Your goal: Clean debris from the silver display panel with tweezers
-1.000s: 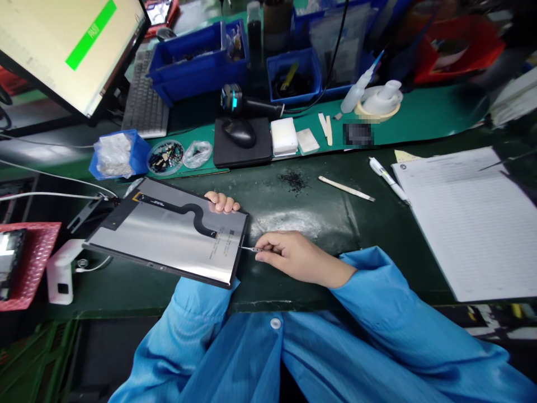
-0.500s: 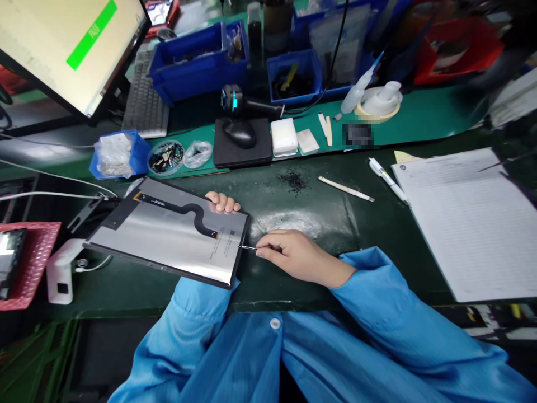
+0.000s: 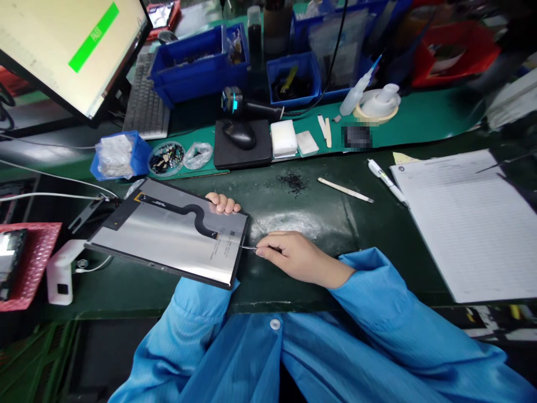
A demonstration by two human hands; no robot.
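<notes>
Left hand (image 3: 223,202) cradling panel (image 3: 174,238) from beneath, right hand (image 3: 293,254) pinching thin tool (image 3: 248,247)

dark green workbench (image 3: 327,215) | brighter green rear strip (image 3: 440,115) | sheen (image 3: 289,219) mid-bench

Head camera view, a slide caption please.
Left hand holds a flat panel; right hand holds a thin metal tool at its edge.

display panel (image 3: 176,240): silver-backed, tilted | metal tool (image 3: 248,247): thin, tip at panel edge
</notes>
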